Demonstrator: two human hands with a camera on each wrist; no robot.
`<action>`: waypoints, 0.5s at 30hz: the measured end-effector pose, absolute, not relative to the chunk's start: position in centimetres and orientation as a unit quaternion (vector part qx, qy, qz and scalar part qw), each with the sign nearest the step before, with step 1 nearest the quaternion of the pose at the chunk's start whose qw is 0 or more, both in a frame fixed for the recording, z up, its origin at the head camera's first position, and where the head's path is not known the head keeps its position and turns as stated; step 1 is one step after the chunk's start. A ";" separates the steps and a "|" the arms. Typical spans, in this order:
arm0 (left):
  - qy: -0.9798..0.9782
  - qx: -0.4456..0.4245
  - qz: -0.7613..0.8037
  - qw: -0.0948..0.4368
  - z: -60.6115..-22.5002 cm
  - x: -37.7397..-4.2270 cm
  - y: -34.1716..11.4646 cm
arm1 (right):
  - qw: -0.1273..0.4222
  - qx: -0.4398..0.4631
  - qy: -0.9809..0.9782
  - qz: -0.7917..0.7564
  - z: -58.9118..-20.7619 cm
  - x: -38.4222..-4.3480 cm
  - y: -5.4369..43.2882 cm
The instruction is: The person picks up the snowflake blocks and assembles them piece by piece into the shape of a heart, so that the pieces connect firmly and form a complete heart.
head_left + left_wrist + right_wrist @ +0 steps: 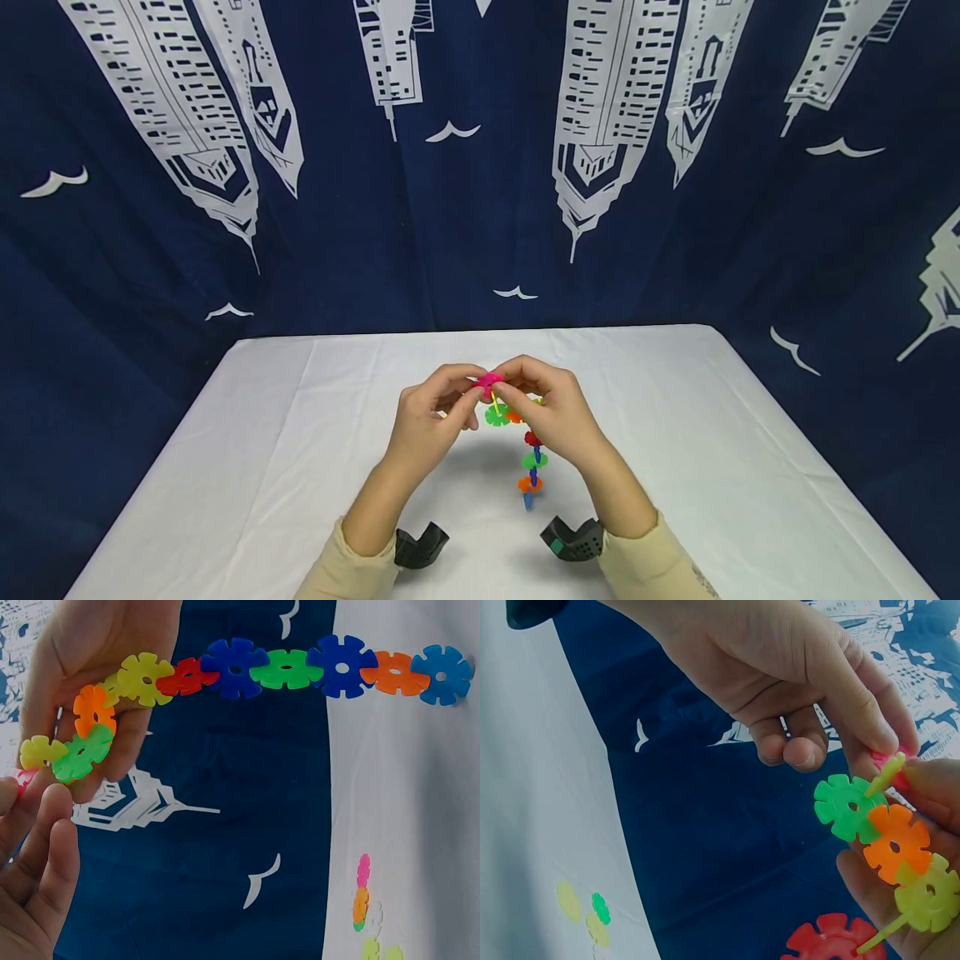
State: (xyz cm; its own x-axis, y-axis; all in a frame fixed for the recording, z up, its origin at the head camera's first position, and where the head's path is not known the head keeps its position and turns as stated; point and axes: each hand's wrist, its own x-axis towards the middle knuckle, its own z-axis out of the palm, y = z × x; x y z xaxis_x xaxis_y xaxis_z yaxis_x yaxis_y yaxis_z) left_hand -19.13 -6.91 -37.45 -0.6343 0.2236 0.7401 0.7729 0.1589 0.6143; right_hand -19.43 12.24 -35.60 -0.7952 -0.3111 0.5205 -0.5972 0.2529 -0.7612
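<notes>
The fingertips of my left hand [431,417] and my right hand [551,408] meet at a pink interlocking snowflake disc [491,381], pinching it from both sides. A yellow disc [886,774] is slotted into it. From there runs a chain of notched plastic discs: green [849,806], orange [897,844], yellow [930,894] and red [832,939], then more in blue, green and orange. Its upper part passes by my right palm. The tail hangs down under the right hand, a light blue disc [441,675] at its end.
On the white table [300,467], loose discs lie in the wrist views, among them a pink disc [364,870], an orange disc [361,904] and a yellow disc [568,901]. A dark blue curtain [480,217] with white buildings hangs behind the table. Black camera mounts [422,546] sit at both wrists.
</notes>
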 end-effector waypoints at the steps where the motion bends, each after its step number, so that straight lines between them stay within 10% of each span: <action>1: -0.718 -0.346 -0.550 0.249 -37.5 -19.2 -7.0 | 0.135 0.290 -0.778 0.540 -35.6 -19.4 12.2; 15: -0.836 -0.129 -0.516 0.136 -42.3 -23.4 -9.8 | 0.152 0.253 -0.764 0.574 -35.8 -19.7 12.5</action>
State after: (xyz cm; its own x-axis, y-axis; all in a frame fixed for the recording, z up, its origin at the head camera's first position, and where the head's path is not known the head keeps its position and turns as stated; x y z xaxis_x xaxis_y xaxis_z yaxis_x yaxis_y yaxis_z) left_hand -23.41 -9.79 -42.28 -0.9297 0.0767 0.3602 0.3563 0.4350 0.8270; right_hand -19.69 12.50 -35.82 -0.8261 -0.2116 0.5222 -0.5606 0.2144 -0.7999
